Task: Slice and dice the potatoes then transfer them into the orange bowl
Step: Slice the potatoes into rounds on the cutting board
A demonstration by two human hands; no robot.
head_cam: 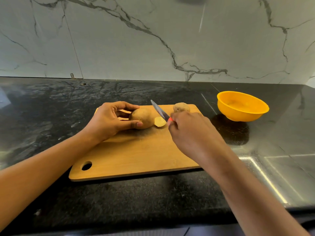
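Note:
A brown potato (pixel 142 118) lies on the wooden cutting board (pixel 136 155), and my left hand (pixel 109 121) grips it between thumb and fingers. A thin cut slice (pixel 159 121) lies against its right end. My right hand (pixel 190 132) holds a knife (pixel 160 110) by its red handle, the blade raised and pointing up-left just right of the slice. A second whole potato (pixel 181 107) sits at the board's far right corner. The orange bowl (pixel 242 106) stands empty on the counter to the right of the board.
The board lies on a black stone counter (pixel 51 103) against a white marble wall (pixel 153 40). A hanging hole (pixel 86 165) marks the board's near left corner. The counter's front edge runs just below my forearms.

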